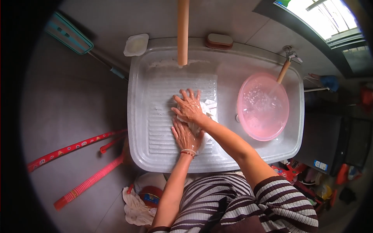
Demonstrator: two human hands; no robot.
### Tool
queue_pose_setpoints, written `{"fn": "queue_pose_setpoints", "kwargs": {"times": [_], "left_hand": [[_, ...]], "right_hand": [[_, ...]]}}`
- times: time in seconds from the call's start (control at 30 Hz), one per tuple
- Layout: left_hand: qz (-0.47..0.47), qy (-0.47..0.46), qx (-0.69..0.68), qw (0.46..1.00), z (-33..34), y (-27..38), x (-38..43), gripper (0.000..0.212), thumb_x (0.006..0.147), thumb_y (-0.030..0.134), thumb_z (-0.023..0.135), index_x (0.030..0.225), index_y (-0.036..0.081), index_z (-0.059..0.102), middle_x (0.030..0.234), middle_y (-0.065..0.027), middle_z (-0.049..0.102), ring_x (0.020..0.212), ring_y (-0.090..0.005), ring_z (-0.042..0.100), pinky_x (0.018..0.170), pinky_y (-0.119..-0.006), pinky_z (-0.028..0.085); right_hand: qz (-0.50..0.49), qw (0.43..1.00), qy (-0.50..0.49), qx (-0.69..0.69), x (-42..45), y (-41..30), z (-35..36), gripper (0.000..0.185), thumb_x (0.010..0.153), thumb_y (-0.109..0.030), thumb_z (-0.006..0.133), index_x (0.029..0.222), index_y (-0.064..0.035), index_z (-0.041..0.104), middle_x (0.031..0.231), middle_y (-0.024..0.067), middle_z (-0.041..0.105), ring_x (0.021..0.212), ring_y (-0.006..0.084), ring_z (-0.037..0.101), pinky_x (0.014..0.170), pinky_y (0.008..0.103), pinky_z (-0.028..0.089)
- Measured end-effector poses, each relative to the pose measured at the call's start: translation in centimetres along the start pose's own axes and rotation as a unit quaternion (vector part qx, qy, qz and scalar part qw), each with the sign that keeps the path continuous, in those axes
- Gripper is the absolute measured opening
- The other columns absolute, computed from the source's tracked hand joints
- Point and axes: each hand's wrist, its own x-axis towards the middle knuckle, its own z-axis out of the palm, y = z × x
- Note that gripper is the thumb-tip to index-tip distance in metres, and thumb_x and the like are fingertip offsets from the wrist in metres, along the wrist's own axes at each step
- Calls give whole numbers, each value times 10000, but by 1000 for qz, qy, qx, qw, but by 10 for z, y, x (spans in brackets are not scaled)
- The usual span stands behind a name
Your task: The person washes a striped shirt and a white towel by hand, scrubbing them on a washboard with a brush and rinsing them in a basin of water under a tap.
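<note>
A wet white cloth (pixel 209 107) lies bunched on the ribbed washboard (pixel 163 137) moulded into a grey laundry sink (pixel 135 116). My right hand (pixel 188 107) rests on top of it, palm down, its fingers spread over the ribs. Just nearer to me, my left hand (pixel 186 136) lies against the cloth's left side with the fingers apart; a beaded bracelet and a red one circle that wrist. Both hands look wet. Part of the cloth is hidden beneath my palms and right forearm.
A pink plastic basin (pixel 263 128) of water stands in the sink's right side, where a hose-fitted tap (pixel 290 55) runs into it. Another tan hose (pixel 182 35) hangs over the washboard. A scrubbing brush (pixel 219 41) and a white plastic tub (pixel 136 44) sit on the back rim.
</note>
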Motion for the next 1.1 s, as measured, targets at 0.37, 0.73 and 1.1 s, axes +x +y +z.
{"fn": "queue_pose_setpoints", "kwargs": {"times": [0.37, 0.73, 1.1], "left_hand": [[26, -25, 65, 997, 2, -3, 2, 777, 841, 418, 410, 1403, -34, 120, 1486, -204, 79, 1388, -311, 60, 1114, -428, 41], [3, -67, 9, 998, -4, 2, 5, 848, 775, 479, 546, 1371, -31, 224, 1466, -241, 98, 1377, -365, 37, 1099, -480, 26], [17, -65, 63, 996, 0, 4, 5, 877, 771, 502, 523, 1399, -4, 178, 1478, -221, 78, 1385, -334, -2, 1099, -452, -18]], "right_hand": [[65, 985, 97, 125, -117, -7, -33, 295, 631, -348, 678, 798, -117, 599, 966, 127, 500, 945, 364, 450, 812, 483, 338], [77, 989, -113, 53, -52, 1, -22, 252, 684, -335, 539, 633, -111, 644, 690, 53, 587, 755, 237, 517, 682, 396, 354], [148, 978, -143, 16, -35, -10, -26, 286, 705, -313, 515, 582, -97, 655, 666, 112, 644, 725, 272, 568, 668, 431, 367]]}}
